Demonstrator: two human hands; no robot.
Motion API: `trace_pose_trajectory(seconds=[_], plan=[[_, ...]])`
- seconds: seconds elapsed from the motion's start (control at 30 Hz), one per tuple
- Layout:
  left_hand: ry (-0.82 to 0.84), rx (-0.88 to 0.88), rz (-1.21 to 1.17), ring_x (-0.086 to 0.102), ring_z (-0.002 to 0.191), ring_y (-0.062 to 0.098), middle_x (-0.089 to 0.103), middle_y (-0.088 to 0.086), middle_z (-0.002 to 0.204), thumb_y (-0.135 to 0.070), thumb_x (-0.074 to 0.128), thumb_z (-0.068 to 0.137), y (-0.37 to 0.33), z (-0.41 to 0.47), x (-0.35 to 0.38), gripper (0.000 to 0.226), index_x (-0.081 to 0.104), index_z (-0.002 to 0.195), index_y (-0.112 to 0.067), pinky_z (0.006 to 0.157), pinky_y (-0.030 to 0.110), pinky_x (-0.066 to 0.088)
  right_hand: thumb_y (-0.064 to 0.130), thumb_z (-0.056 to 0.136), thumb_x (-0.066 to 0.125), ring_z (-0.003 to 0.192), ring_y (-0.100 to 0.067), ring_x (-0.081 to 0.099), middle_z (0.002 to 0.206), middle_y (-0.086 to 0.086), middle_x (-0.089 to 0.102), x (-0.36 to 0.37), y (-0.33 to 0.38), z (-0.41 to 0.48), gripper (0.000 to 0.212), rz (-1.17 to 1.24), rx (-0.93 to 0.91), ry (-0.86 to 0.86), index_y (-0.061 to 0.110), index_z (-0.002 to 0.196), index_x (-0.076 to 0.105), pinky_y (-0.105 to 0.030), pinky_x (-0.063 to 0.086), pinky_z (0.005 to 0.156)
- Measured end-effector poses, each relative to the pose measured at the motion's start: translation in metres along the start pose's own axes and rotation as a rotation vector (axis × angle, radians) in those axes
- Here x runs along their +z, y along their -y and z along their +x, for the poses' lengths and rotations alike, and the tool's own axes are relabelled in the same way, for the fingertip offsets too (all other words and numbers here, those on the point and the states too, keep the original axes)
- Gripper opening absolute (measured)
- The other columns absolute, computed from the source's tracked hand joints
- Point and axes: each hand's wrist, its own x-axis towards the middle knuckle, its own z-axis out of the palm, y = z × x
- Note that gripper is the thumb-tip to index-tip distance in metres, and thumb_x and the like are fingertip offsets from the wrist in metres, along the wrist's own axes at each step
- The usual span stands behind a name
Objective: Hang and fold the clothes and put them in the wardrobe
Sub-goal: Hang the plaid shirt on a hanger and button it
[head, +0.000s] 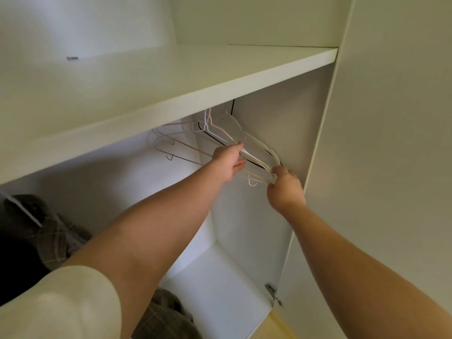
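Several thin hangers [228,133], white, cream and one black, hang bunched under the wardrobe shelf [171,89] against the right inner wall. My right hand [285,189] pinches the lower ends of the bunch between thumb and fingers. My left hand [228,162] reaches in from the left, with its fingers among the hanger arms, holding one strand. A dark plaid garment [49,231] hangs at the far left inside the wardrobe; more plaid cloth [166,316] shows at the bottom under my left arm.
The white wardrobe floor [220,289] lies below my hands. The open wardrobe door [391,143] stands on the right, with a metal hinge [272,293] low on the side panel. Two more pale hangers [168,145] hang further left.
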Motion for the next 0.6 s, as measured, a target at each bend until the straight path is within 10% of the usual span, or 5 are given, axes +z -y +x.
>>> trace_pose_trajectory(seconds=[0.6], plan=[[-0.017, 0.093, -0.014, 0.069, 0.064, 0.021, 0.066, 0.013, 0.081, -0.017, 0.05, 0.104, 0.003, 0.0, 0.001, 0.017, 0.054, 0.1, -0.001, 0.053, 0.024, 0.058, 0.016, 0.098, 0.054, 0.099, -0.031, 0.061, 0.106, -0.008, 0.069, 0.009, -0.015, -0.003, 0.021, 0.18, 0.086, 0.009, 0.014, 0.116, 0.064, -0.027, 0.041, 0.076]])
